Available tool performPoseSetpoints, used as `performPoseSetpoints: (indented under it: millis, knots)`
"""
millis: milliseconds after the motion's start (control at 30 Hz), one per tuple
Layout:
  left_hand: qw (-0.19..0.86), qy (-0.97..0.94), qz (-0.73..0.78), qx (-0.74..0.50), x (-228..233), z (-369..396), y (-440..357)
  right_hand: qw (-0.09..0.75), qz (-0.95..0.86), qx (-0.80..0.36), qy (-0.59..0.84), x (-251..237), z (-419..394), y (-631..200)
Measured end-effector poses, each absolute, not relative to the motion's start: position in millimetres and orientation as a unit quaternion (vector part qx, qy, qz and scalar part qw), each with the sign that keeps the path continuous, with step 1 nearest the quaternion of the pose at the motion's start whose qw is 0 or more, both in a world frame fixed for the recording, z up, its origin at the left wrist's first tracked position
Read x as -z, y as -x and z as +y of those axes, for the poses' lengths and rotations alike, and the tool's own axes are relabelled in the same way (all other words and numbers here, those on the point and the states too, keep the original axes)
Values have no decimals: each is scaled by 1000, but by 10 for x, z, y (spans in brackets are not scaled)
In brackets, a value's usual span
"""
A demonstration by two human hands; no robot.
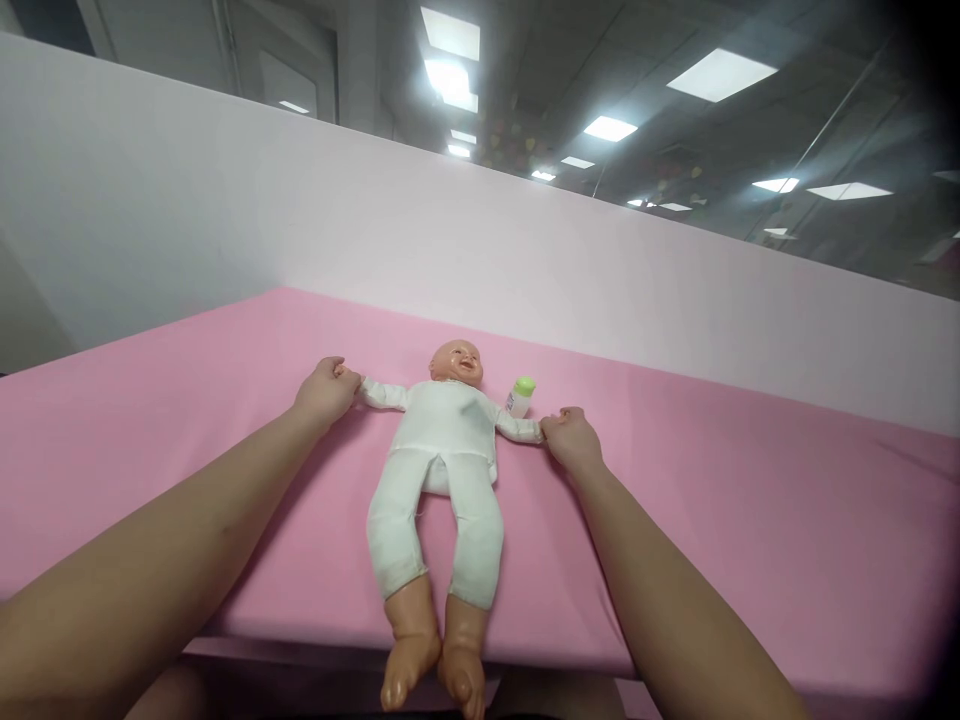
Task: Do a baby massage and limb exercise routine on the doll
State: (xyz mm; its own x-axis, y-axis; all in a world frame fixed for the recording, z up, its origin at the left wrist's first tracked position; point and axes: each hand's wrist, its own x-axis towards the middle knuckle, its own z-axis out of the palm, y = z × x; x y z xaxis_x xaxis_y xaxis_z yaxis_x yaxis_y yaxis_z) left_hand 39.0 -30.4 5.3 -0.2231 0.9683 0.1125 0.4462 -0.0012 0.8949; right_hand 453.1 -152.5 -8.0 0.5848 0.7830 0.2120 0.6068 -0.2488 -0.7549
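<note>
Baby doll (442, 440) lies flat on its back in the middle of the pink desk (750, 520), feet hanging past the near edge. Left hand (326, 390) has its grip closed on one doll wrist, right hand (574, 440) closed on the other. Looks risky — a tug could slide the doll off. Small green-capped bottle (520, 396) by the doll's shoulder could tip. Pale partition wall (300, 200) behind the doll, ceiling lights (720, 75) above.

The doll (442, 440) has a matt white cloth body, with glossy smooth plastic head and feet; the table cover (750, 520) is smooth matt pink cloth; the small bottle (519, 397) looks plastic
</note>
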Motion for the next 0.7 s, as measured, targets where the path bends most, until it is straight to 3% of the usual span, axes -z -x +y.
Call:
performPoseSetpoints:
  millis: [100,267,467,567,700]
  knots:
    - [249,-558,633,-475,-135,-408,-448,450,-435,-28,779,-5,-1598,-4446]
    - [155,-666,547,-483,-332,-785,-707,543,-547,38,636,-86,-1744,-4063]
    - [34,-821,420,-387,-327,-1088,-1046,405,-780,166,447,-47,-1810,-3677]
    - [-14,-892,344,-293,-311,-1091,-1068,354,-826,147,413,-57,-1814,-3629]
    - [-36,-934,296,-196,-346,-1065,-1024,347,-838,114,405,-76,-1798,-3651]
